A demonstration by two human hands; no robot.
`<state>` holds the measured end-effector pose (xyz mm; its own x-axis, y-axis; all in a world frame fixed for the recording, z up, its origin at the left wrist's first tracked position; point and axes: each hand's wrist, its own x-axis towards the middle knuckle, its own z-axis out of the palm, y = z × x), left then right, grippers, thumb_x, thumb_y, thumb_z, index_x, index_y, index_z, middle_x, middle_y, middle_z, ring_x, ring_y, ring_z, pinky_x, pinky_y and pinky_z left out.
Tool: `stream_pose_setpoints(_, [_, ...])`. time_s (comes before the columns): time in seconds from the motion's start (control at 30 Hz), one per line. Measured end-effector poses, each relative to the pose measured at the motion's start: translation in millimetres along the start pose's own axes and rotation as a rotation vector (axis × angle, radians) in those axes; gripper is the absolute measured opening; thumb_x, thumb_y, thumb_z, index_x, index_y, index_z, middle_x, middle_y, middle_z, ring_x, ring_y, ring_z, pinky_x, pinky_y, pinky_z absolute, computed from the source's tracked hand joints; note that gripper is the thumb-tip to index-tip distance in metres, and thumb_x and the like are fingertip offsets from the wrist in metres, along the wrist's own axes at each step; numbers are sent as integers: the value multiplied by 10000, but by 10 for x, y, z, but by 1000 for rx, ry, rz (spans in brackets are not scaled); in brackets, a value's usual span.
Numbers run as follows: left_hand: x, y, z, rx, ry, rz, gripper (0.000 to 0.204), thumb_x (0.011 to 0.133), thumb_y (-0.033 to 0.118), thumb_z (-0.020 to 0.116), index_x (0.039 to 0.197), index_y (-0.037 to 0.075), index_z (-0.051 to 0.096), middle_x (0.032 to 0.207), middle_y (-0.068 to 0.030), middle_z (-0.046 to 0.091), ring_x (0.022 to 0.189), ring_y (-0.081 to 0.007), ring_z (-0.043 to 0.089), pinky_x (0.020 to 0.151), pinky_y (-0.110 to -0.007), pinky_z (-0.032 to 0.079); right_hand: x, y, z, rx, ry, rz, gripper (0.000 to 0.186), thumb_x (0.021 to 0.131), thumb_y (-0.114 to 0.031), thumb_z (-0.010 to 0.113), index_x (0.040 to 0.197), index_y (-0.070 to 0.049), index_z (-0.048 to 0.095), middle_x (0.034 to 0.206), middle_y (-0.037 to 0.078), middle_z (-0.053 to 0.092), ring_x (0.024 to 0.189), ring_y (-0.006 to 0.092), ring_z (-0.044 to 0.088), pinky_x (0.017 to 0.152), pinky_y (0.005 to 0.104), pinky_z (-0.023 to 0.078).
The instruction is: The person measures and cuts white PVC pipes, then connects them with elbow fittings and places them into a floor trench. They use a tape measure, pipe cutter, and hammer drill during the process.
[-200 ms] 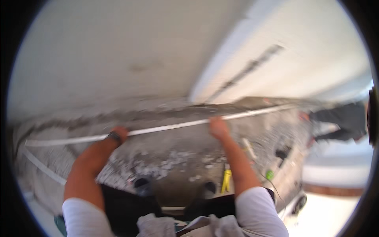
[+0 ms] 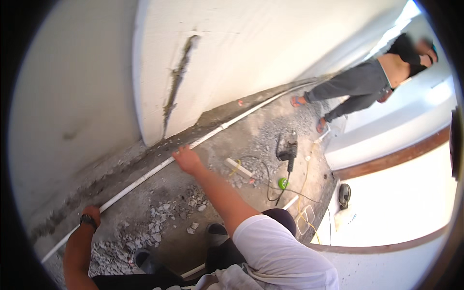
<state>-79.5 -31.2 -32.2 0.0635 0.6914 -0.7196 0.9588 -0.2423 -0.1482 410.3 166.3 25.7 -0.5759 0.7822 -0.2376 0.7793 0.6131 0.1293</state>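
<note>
A long white pipe [image 2: 135,185] runs slantwise from the lower left to the far right, beside a rough trench [image 2: 116,175] at the wall's foot. My left hand [image 2: 92,215], below a dark wristwatch, is closed round the pipe near its left part. Farther along to the right, my right hand [image 2: 187,160] grips the same pipe, fingers over its far side. A joint or thicker spot [image 2: 223,126] shows on the pipe beyond my right hand. The pipe's far end reaches close to a co-worker's feet.
A co-worker [image 2: 357,79] stands at the far right. Broken rubble [image 2: 162,220] lies before my feet. To the right are a black corded tool [image 2: 288,151], a green round object [image 2: 282,183], a white strip [image 2: 239,167] and loose cables [image 2: 268,179]. A vertical slot [image 2: 178,82] scars the wall.
My view has swung to the right, so the pipe now slants steeply and more of the co-worker shows. Both hands stay on the pipe. The yellow tool near my right arm is out of sight.
</note>
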Motion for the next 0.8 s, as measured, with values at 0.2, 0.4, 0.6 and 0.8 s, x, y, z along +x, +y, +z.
stream_pose_setpoints(0.2, [-21,205,-264,38,27,-72,256,794,159,675,1027,75,740,1051,-172,699,1022,-304,677,888,-397,545,-128,235,31,281,34,180,321,863,-166,554,1172,-137,637,1136,203,607,1159,428,513,904,459,504])
stream_pose_setpoints(0.4, [-136,352,-438,-4,42,-104,256,787,174,687,1008,53,736,1048,-171,697,1028,-315,672,898,-409,544,-238,381,53,337,135,235,312,830,-157,587,1130,-142,672,1117,192,611,1115,409,524,887,438,512])
stream_pose_setpoints(0.6, [-137,470,-551,9,119,-50,226,767,158,699,969,58,723,1027,-167,694,993,-323,678,874,-408,550,-145,475,94,352,192,409,169,791,-139,621,907,-137,745,1010,127,643,1048,369,544,848,408,525])
stream_pose_setpoints(0.8, [-107,498,-589,11,97,-52,218,761,132,689,959,42,710,1018,-175,688,981,-326,676,853,-412,553,-133,483,191,432,258,504,115,770,-118,637,805,-122,746,970,100,644,1016,351,549,810,420,544])
